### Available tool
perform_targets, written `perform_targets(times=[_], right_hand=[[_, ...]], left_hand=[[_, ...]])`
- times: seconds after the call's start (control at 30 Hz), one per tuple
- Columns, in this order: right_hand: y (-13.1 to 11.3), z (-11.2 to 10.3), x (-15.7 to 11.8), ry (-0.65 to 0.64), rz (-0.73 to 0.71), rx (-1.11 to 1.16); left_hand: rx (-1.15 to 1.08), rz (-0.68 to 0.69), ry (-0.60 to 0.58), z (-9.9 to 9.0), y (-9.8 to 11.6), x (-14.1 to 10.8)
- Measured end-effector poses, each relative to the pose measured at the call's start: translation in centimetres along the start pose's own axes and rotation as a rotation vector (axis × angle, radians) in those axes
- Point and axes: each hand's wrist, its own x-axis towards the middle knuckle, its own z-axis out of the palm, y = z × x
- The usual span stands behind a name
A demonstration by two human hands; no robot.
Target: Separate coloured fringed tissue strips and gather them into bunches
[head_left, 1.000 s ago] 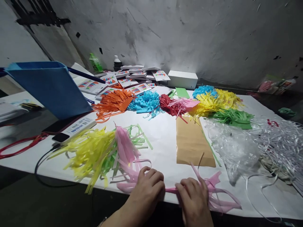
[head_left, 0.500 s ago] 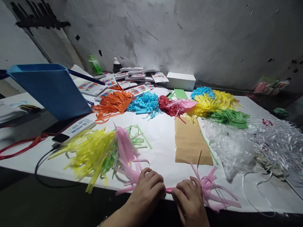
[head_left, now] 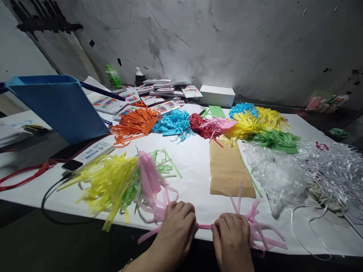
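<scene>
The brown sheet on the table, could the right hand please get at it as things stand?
Probably yes: the brown sheet lies just beyond the right hand, with only pink strands crossing the sheet's near edge. That hand holds the pink tassel, so it would likely need to let go first.

Free central tabletop (head_left: 193,172) (yellow strips (head_left: 112,181) leftward)

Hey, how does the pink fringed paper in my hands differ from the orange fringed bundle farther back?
The pink fringed paper is held between your left hand and right hand; the orange fringed bundle lies untouched. The pink paper narrows to a thin strip in the middle, with fringe at both ends, while the orange bundle has a flat patch at its right, strips fanning left. Both have narrow strips.
</scene>
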Motion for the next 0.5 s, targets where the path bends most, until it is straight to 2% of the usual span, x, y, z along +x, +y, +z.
perform_targets(times=[0.1,0.2,0.33,0.5], right_hand=[[-0.5,0.1,0.3,0.014,0.006,-0.049],[-0.5,0.5,0.4,0.071,-0.121,0.031],[0.2,0.7,0.1,0.121,-0.318,0.105],[0.7,0.6,-1.3,0.162,-0.392,0.078]], left_hand=[[0.124,-0.052,-0.106,-0.4,0.4,0.8],[0.181,-0.037,-0.119,-0.1,0.0,1.3],[0.116,-0.025,-0.107,0.1,-0.2,0.9],[0.001,-0.013,-0.098,0.1,0.8,-1.2]])
